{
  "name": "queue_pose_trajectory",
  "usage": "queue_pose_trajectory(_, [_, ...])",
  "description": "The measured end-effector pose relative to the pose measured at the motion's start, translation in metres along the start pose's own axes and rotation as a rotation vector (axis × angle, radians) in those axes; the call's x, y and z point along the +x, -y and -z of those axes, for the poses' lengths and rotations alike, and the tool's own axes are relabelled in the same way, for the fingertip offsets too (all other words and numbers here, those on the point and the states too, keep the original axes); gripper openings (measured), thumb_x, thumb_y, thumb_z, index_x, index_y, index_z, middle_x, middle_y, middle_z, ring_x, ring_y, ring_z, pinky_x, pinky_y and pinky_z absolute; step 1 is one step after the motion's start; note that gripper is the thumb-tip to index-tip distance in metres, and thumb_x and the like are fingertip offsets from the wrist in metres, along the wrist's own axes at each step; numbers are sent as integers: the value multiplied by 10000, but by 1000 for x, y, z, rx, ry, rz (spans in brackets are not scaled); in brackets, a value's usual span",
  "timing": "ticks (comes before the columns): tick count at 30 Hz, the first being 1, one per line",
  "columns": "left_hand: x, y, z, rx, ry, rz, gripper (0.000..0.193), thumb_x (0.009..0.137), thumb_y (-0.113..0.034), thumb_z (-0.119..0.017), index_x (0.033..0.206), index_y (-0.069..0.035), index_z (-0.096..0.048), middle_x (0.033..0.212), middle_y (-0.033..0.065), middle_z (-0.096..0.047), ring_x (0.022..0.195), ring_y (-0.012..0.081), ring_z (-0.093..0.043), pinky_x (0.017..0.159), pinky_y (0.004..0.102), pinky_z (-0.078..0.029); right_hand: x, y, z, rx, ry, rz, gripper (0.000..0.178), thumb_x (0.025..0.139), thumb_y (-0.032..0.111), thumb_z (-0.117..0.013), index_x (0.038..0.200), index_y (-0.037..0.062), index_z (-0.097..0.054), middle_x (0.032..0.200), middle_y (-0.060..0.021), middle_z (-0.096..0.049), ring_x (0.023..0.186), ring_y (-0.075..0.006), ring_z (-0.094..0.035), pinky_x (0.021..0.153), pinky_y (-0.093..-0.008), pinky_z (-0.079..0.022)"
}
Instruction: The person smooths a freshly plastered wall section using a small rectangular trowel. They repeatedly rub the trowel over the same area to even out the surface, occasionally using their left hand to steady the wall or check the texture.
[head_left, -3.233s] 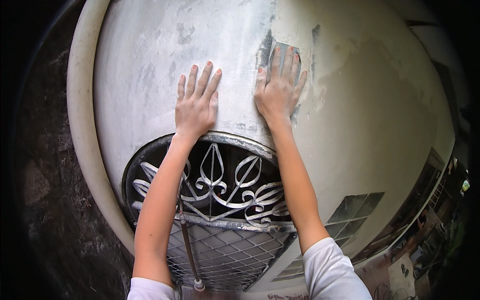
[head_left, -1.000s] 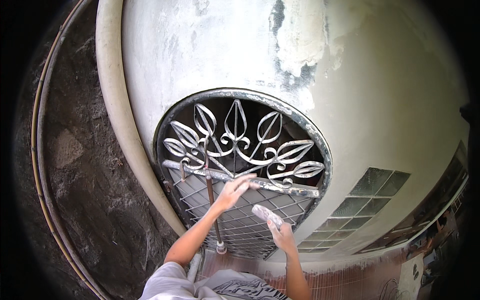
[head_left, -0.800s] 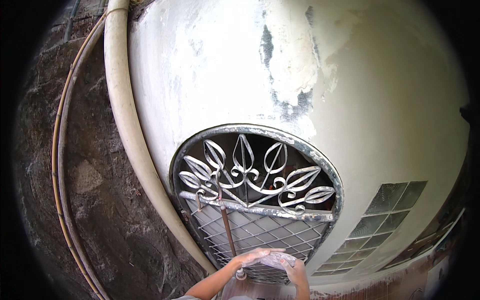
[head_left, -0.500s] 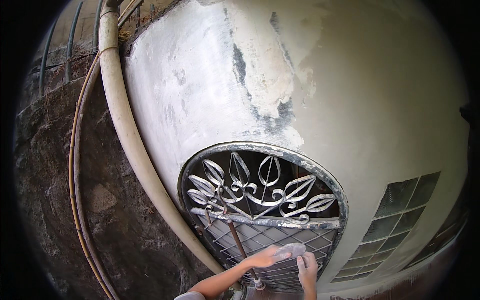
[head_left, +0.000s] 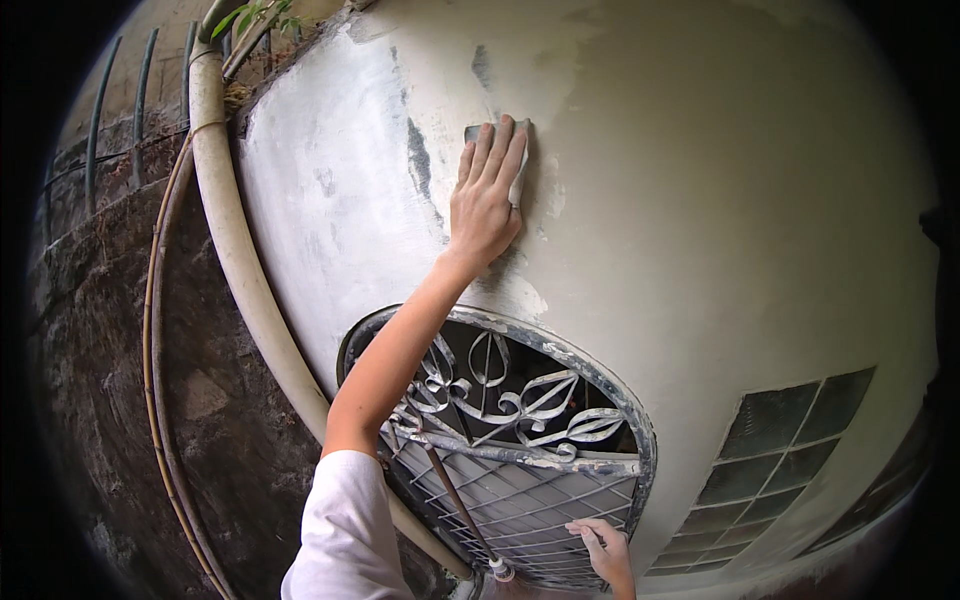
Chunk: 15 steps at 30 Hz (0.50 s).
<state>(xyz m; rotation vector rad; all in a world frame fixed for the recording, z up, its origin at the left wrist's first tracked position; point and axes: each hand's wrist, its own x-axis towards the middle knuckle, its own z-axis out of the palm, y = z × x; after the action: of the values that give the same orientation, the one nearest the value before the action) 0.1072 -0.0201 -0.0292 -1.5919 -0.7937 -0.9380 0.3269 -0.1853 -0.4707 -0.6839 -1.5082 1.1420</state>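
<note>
My left arm, in a white sleeve, reaches up to the pale plastered wall (head_left: 330,240). There my left hand (head_left: 484,215) lies with its fingers stretched over a grey sheet of sandpaper (head_left: 519,180), pressing it against the patchy strip above the arched opening. Part of the sheet shows past the fingertips and along the hand's right side; the rest is under the fingers. Lower down, in front of the metal lattice (head_left: 560,500), my right hand (head_left: 604,551) is raised with nothing in it, its fingers loosely bent and the thumb apart. Whitish dust coats its fingers.
Scrolled metalwork (head_left: 540,400) fills the arch's top. A brown pole (head_left: 455,495) leans against the lattice. A thick pale pipe (head_left: 245,240) runs down the wall's left edge, beside a thin cane (head_left: 150,350) and a rough dark wall (head_left: 80,400). Glass panes (head_left: 765,430) stand at right.
My left hand has gone from low by the lattice up to the wall, taking the sandpaper with it. My right hand has let go of the sheet and stayed low. The view has shifted slightly.
</note>
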Motion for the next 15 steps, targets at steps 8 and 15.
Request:
queue_pose_trajectory(8, [98,63,-7,-7,-162,203,575,1048,-380,-329,1577,-155,-308,1632,123,-288,1511,336,-233,1247,438,-153,0,-17,37,-57,81,-101,240,1011,131,-574,1140,-53,-657,1076,-133,-746,975,-183,-715,886,-292,-533])
queue_pose_trajectory(15, [37,5,-22,71,-161,247,613,1043,-375,-353,1585,-101,-268,1640,143,-258,1515,382,-198,1247,460,-121,-10,-30,64,-38,97,-156,254,1009,149,-582,1165,-39,-656,1102,-128,-742,1005,-184,-707,907,-303,-527])
